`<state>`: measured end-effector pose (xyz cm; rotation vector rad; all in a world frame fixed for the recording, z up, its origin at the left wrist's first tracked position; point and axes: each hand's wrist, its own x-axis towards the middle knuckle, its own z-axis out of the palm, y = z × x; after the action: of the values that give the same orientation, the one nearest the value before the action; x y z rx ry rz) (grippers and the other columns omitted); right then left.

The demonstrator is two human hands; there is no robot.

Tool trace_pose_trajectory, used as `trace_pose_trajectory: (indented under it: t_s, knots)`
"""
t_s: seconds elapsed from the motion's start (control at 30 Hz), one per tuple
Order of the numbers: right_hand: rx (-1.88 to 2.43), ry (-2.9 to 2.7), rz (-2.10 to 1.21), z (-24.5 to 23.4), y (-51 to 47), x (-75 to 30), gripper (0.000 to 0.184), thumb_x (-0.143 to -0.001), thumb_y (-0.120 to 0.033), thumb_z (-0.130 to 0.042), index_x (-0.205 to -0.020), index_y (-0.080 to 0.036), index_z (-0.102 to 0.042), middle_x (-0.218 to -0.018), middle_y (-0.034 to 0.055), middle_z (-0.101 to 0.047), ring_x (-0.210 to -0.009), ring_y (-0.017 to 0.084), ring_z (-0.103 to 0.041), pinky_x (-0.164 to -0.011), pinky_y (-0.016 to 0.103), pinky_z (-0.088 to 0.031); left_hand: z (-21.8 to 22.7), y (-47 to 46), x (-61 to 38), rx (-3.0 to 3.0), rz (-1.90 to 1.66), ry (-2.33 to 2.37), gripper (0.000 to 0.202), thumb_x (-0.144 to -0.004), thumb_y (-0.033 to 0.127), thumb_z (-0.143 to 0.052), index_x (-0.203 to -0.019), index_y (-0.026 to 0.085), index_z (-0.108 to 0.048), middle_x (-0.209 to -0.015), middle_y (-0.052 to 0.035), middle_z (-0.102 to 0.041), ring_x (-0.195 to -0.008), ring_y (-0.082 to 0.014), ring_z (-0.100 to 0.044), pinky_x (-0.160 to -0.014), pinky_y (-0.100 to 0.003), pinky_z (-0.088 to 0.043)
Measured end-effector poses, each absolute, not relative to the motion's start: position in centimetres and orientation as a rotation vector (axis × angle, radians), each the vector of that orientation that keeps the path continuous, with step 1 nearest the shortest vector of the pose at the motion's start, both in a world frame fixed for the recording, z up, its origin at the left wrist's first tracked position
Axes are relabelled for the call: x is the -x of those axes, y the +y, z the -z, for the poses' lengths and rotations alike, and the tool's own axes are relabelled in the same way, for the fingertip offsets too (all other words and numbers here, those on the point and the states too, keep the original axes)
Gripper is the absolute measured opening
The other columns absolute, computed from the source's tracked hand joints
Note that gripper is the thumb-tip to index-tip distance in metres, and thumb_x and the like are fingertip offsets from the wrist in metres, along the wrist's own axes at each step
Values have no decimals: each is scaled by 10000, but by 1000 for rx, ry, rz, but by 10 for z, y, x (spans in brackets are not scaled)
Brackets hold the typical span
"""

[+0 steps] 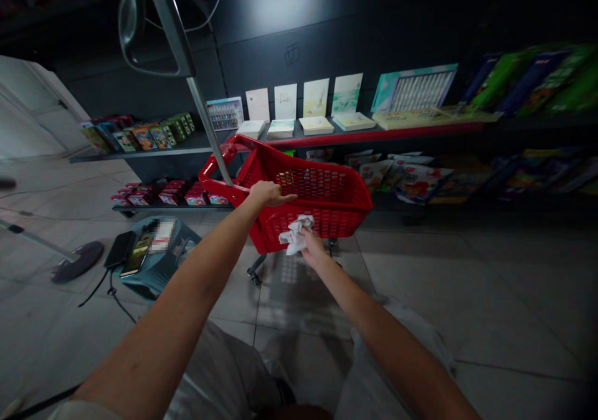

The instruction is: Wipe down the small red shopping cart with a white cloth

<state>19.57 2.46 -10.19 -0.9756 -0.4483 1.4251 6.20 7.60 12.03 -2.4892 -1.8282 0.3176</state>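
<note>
A red plastic shopping cart (327,211) with a perforated basket stands in front of me on small wheels. My left hand (270,194) grips the near top rim of its basket, one finger stretched along the edge. Lower down, my right hand (314,247) presses a crumpled white cloth (296,234) against the basket's near side wall. The fingers behind the cloth are partly hidden. At the cart's handle end rises a metal pole (205,114) with a grey loop on top.
Behind the cart, a dark shelf (397,132) holds upright booklets and boxes, with snack bags (415,177) below. To the left, a blue-grey stool (159,270) carries a phone (137,255) and a black pouch. A round stand base (77,262) rests on the tiled floor.
</note>
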Motion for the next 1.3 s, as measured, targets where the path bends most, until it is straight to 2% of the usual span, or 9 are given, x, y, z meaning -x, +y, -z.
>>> trace_pose_trajectory:
  t_s: [0.13,0.23,0.43,0.63,0.8,1.0,1.13,1.3]
  knots:
    - [1092,-306,-1303,91,27,-210,254,-718,-223,-690,-955,-228,-597,-836,-10,-723,-696,162,-696,-592,266,-581,-124,73,-60,2491,-327,-1827,874,-855,894,-302,-1093,215,-799,-1136,-166,-775,-1131,-337,-711,-929,-353,-539]
    - [1230,-345,-1069,80,27,-224,236,-741,-290,-695,-937,-236,-576,-858,-9,-695,-731,153,-680,-595,243,-563,-124,72,-59,2493,-340,-1813,859,-860,890,-292,-1076,230,-799,-1124,-150,-780,-1128,-323,-714,-915,-333,-536]
    - [1410,-746,-449,53,21,-248,300,-767,-350,-617,-1035,-221,-578,-1066,62,-649,-972,210,-616,-895,333,-525,-124,70,-54,2525,-318,-1694,892,-878,881,-234,-993,205,-805,-1095,-163,-781,-1073,-314,-733,-870,-321,-531]
    - [1388,-1080,-60,34,14,-254,281,-831,-321,-500,-1083,-208,-552,-1131,114,-575,-1089,257,-577,-1009,399,-462,-124,71,-48,2551,-327,-1609,902,-894,865,-217,-960,188,-810,-1047,-173,-783,-1030,-301,-742,-849,-310,-519]
    - [1345,-1371,103,23,11,-259,332,-851,-306,-561,-1162,-195,-593,-1235,140,-544,-1195,280,-519,-1071,428,-414,-125,70,-36,2558,-326,-1599,908,-884,871,-238,-961,182,-824,-1030,-189,-778,-1018,-322,-739,-843,-331,-516]
    - [1387,-1721,210,8,1,-263,274,-892,-277,-590,-1152,-204,-637,-1283,124,-615,-1215,290,-516,-1052,423,-359,-126,71,-13,2543,-368,-1599,854,-888,861,-267,-940,218,-827,-988,-159,-789,-992,-282,-737,-817,-296,-491]
    - [1388,-1812,147,4,-1,-268,252,-893,-283,-599,-1126,-198,-640,-1146,94,-692,-1064,258,-587,-954,368,-377,-121,72,1,2483,-364,-1629,810,-915,819,-271,-910,230,-827,-965,-146,-791,-978,-261,-738,-822,-293,-471]
    - [1417,-1869,70,0,-4,-279,187,-875,-306,-603,-1017,-196,-657,-995,74,-701,-914,231,-601,-819,316,-372,-104,61,12,2318,-189,-1699,739,-1000,648,-252,-951,189,-829,-966,-174,-780,-1033,-289,-717,-917,-379,-470]
